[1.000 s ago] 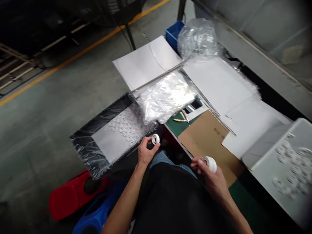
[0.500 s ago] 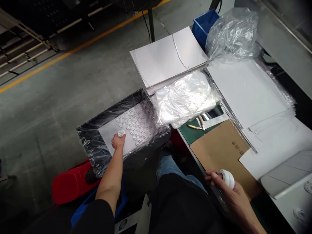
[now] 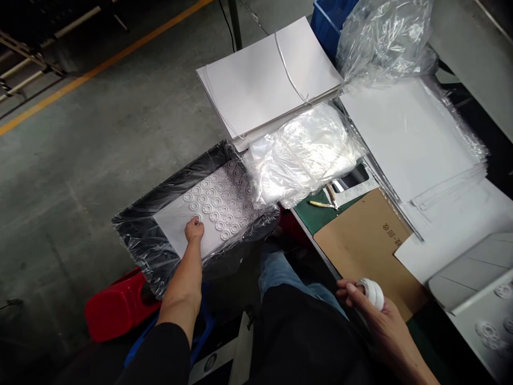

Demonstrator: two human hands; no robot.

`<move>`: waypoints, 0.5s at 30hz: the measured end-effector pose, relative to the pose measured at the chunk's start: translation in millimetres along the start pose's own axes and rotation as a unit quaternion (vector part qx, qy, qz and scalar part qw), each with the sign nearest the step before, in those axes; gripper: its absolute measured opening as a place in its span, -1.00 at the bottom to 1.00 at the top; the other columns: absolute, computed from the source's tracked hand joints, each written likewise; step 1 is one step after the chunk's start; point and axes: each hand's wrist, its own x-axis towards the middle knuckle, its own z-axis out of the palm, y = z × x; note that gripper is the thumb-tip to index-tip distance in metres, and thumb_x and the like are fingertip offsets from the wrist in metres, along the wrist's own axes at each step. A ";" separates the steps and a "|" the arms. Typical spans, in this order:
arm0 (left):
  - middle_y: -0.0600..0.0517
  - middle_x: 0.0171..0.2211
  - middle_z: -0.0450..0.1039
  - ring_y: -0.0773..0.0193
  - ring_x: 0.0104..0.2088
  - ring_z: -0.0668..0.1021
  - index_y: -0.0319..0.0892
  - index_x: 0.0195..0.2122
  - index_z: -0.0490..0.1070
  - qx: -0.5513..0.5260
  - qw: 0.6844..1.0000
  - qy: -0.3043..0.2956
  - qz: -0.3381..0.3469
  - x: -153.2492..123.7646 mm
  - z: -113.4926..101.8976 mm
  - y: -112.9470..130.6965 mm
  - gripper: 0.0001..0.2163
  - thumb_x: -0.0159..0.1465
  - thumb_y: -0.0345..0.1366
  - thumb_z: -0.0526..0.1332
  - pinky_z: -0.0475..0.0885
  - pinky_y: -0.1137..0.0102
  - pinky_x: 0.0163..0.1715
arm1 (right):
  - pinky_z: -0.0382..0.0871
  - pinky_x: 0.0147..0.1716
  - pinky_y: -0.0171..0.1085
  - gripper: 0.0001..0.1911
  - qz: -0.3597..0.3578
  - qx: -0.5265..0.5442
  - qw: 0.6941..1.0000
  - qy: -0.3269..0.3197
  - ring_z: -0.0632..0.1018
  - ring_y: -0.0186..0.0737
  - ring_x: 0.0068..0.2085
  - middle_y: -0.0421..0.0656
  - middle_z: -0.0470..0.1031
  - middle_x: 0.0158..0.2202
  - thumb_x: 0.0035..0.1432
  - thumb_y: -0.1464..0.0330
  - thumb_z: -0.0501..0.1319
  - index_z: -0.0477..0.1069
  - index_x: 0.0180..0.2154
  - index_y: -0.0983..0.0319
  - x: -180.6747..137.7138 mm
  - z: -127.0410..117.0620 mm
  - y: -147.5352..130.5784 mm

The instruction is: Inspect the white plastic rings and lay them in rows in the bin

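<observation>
One ring lies beneath the fingers of the worker's left hand, inside the lined bin, at the left edge of the rows of rings laid out on a pale sheet. That hand is nearly closed, thumb and fingers bunched together over the ring; from where I stand I cannot tell whether they grip it or only rest on it. What has just changed is its height: half a second ago the ring was up in the fingers above the sheet, and now it looks to be down among the others. I take that to mean this placing is all but done, with only the letting go left

Off to the right of the lined bin, past the brown cardboard, the right hand is curled around a few white rings, just as it was in the earlier view. A full second ago the left hand was outside the lined bin, near the worker's legs. Farther right of the lined bin, more loose rings now show in the grey tray
</observation>
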 end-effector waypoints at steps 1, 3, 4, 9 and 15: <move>-0.13 0.15 0.52 0.04 0.07 0.61 -0.19 0.17 0.46 -0.004 1.000 -0.004 0.004 0.3 1.0 0.0 -0.66 0.44 -0.18 0.31 0.59 0.02 0.07 | 0.37 0.13 -0.10 -0.50 0.001 -0.002 1.000 0.000 0.57 0.15 0.10 -0.04 0.66 0.05 0.12 -0.12 0.42 0.54 -0.49 0.16 -0.1 0.6 -0.6; -0.13 0.15 0.52 0.03 0.08 0.61 -0.19 0.17 0.46 -0.012 1.000 -0.010 0.016 0.9 2.3 0.3 -0.66 0.44 -0.18 0.31 0.58 0.02 0.08 | 0.37 0.12 -0.11 -0.50 0.004 -0.008 1.000 0.000 0.57 0.14 0.10 -0.04 0.67 0.03 0.12 -0.13 0.42 0.56 -0.48 0.16 -0.2 1.7 -2.1; -0.14 0.15 0.51 0.03 0.09 0.61 -0.19 0.18 0.46 -0.016 1.000 -0.012 0.023 1.1 2.6 0.5 -0.66 0.44 -0.18 0.31 0.58 0.01 0.09 | 0.37 0.12 -0.11 -0.50 0.005 -0.011 1.000 -0.001 0.57 0.15 0.10 -0.04 0.67 0.02 0.11 -0.14 0.42 0.56 -0.47 0.16 -0.2 2.4 -2.9; -0.14 0.17 0.51 0.02 0.11 0.60 -0.19 0.18 0.46 -0.027 0.999 -0.018 0.041 2.1 2.2 2.0 -0.66 0.44 -0.18 0.31 0.57 -0.01 0.11 | 0.38 0.11 -0.09 -0.47 0.007 -0.026 1.000 -0.006 0.57 0.17 0.09 -0.03 0.67 0.02 0.11 -0.17 0.40 0.57 -0.48 0.17 -1.1 6.5 -7.6; -0.14 0.16 0.51 0.02 0.10 0.60 -0.20 0.17 0.47 -0.030 0.999 -0.016 0.039 0.9 0.0 4.9 -0.66 0.44 -0.18 0.31 0.57 0.00 0.10 | 0.41 0.11 -0.06 -0.46 0.005 -0.021 1.000 0.002 0.58 0.20 0.09 -0.01 0.66 0.05 0.08 -0.17 0.42 0.57 -0.50 0.17 -4.6 9.1 -10.3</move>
